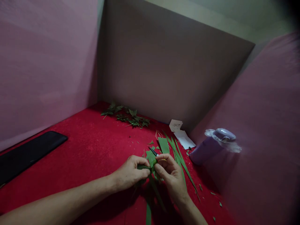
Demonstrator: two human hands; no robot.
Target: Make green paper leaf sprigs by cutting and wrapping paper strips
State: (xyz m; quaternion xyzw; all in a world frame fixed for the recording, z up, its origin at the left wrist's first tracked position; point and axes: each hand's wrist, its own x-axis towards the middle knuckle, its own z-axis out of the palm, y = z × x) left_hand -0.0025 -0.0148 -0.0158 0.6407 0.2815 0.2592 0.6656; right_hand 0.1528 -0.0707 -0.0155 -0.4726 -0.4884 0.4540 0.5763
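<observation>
My left hand (131, 172) and my right hand (169, 175) meet over a folded green leaf strip (151, 159) on the red cloth (93, 156). Both hands pinch the leaf piece, with fingers curled round its folds. Long ends of the strip trail down toward me between my wrists. A small dark tool (153, 151), perhaps scissors, lies just beyond my fingers. Several loose green leaf strips (178, 156) lie to the right of my right hand.
A pile of finished green leaf shapes (128, 117) sits at the back. White paper scraps (181, 132) lie near the back corner. A lilac container (212, 145) lies on its side at right. A black flat object (25, 153) rests at left. Cardboard walls enclose the space.
</observation>
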